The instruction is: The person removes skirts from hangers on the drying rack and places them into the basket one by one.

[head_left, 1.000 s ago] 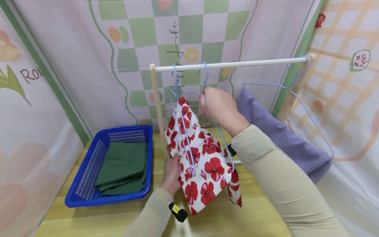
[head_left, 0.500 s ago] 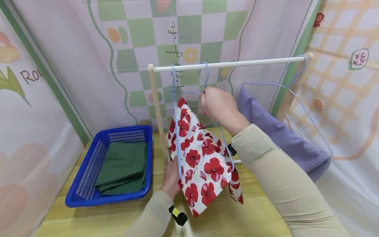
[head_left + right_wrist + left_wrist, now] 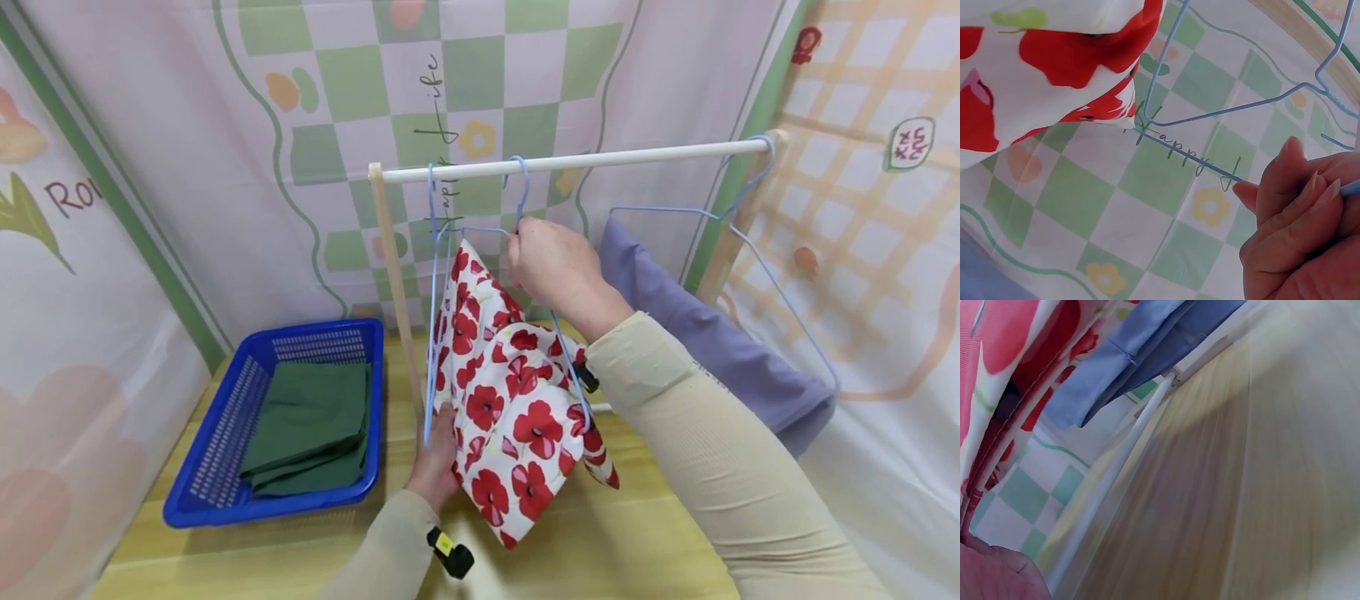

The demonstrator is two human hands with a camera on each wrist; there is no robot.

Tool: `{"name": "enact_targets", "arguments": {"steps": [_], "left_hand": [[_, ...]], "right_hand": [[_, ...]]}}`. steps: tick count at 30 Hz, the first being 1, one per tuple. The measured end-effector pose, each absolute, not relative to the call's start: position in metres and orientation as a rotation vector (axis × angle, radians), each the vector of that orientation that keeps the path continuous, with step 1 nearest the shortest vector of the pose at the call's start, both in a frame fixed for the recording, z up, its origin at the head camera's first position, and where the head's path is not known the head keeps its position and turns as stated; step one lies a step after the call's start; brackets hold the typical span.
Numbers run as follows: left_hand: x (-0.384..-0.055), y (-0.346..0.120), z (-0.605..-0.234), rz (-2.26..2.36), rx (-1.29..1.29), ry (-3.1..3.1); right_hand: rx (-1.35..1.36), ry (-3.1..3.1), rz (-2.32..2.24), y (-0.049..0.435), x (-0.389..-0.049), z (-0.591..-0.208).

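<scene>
A white cloth printed with red poppies is draped on a blue hanger hooked over the white rail, hanging below the rail toward its left end. Beneath the rail, a person's right hand grips that hanger just under its hook, fingers curled round the wire; lower down, the left hand holds the cloth's left edge, its fingers partly hidden. A second blue hanger hooks over the rail nearer its left end, its lower end close to the left hand. At the rail's right end, a purple cloth hangs from a third hanger. Left of the rail and lower, a blue basket containing a folded green cloth sits on the wooden bench. Behind the rail hangs a green-checked curtain.
</scene>
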State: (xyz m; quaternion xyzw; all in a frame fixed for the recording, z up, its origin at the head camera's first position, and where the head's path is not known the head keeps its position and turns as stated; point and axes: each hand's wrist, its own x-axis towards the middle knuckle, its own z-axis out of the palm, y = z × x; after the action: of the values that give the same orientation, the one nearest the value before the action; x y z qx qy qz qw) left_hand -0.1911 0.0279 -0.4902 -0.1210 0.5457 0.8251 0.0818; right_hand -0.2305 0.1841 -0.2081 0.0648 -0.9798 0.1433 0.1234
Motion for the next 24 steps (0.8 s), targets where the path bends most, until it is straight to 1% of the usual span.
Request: {"name": "enact_targets", "arguments": {"steps": [5, 12, 18, 24], "left_hand": [[-0.1907, 0.0268, -0.4931, 2.467, -0.327, 1.653], [-0.1891, 0.0256, -0.4935, 2.479, -0.342, 1.663], [-0.1868, 0.0222, -0.4928, 2.43, -0.273, 1.593], [-0.1846, 0.0203, -0.4937, 2.471, -0.366, 1.601]], "right_hand": [[0.181, -2.848, 0.4, 0.1848, -0.2303, -0.2074], [0.185, -2.857, 0.388, 0.1857, -0.2304, -0.2066], [0.175, -2.867, 0.382, 0.1862, -0.2306, -0.2058], [0.166, -2.877, 0.374, 0.1874, -0.2307, -0.2054]]}}
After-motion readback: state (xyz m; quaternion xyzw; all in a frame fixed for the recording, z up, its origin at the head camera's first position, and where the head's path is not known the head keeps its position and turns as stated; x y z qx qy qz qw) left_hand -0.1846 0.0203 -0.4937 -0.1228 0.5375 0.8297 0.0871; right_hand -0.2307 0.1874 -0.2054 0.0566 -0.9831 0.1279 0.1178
